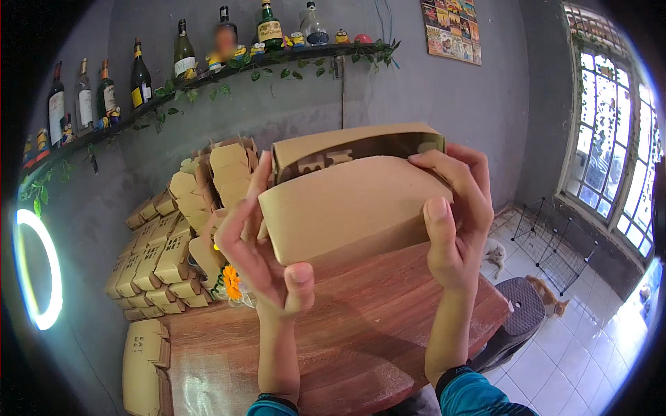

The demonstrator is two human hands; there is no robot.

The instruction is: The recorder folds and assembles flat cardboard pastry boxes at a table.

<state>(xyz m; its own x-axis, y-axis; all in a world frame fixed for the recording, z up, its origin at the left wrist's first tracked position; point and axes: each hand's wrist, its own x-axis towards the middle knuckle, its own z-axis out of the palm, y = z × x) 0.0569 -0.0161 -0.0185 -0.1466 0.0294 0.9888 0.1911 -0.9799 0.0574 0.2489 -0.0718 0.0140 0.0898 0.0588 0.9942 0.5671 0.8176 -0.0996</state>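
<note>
Between my two hands, a brown cardboard box (354,201) is held up above the wooden table (347,340). Its top gapes, with a curved front flap standing below the raised rear panel, and cut-out shapes show in the dark inside. My left hand (260,243) grips the left end, thumb at the lower front corner and fingers up along the side. At the right end, my right hand (454,215) has its thumb on the front and its index finger over the upper edge; the other fingers are partly hidden behind.
Stacked folded boxes (156,256) and upright part-folded ones (232,170) fill the table's left back. An orange flower (231,282) stands beside them. More boxes (146,360) lie at the near left. Right of the table are a dark stool (520,312), two cats and a wire fence (555,243).
</note>
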